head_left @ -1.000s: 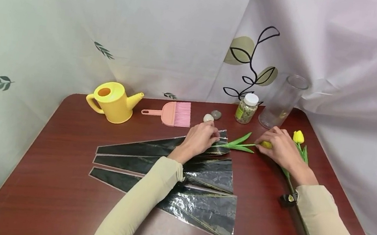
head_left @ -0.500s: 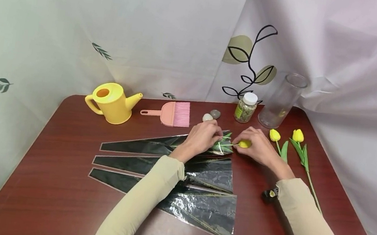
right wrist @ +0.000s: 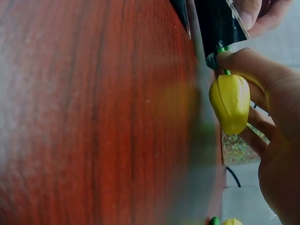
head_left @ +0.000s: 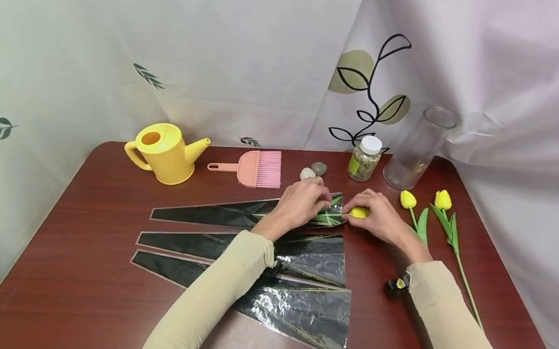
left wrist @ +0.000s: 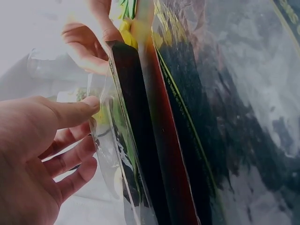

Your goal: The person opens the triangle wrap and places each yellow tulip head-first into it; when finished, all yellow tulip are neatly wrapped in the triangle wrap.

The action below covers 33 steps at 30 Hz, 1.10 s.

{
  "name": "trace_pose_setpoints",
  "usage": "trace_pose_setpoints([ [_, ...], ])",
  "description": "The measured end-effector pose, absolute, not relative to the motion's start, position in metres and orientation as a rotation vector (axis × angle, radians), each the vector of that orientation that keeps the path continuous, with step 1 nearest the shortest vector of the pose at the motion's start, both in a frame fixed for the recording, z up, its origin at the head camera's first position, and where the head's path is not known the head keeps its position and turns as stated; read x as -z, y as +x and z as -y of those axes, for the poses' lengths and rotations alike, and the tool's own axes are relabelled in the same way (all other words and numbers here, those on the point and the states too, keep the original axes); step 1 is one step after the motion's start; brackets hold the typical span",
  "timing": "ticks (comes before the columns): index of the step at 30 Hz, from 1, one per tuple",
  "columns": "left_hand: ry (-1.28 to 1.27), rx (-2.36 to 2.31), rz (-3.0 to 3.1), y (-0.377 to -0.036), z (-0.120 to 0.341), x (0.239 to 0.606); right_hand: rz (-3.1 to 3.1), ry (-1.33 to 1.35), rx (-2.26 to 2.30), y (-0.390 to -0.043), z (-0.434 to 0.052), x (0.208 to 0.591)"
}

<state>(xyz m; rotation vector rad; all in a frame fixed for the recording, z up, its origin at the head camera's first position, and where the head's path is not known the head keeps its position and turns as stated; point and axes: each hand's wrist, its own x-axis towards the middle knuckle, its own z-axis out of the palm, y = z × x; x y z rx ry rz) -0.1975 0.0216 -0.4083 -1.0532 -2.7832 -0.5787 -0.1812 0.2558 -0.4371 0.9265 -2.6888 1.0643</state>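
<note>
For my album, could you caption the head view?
Left hand holds a clear sleeve open; right hand slides a yellow tulip inside.

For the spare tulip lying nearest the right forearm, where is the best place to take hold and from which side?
Probably pinch the tulip at its thin stem just below the yellow bud, coming from above. It lies flat on the table, bud toward the glass vase, with a second tulip close on its right; its left side, toward the right hand, looks freer.
</note>
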Motion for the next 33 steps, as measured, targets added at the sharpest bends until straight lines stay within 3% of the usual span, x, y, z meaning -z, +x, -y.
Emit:
trace_pose_setpoints([
  [21, -1.057, 0.586, 2.765, -0.2, -0.019, 0.411, 2.778, 0.862, -1.143, -0.183, -0.257, 0.437],
  [33, -1.054, 0.606, 2.758, -0.2, -0.019, 0.411, 2.857, 0.684, -1.191, -0.166, -0.298, 0.42],
])
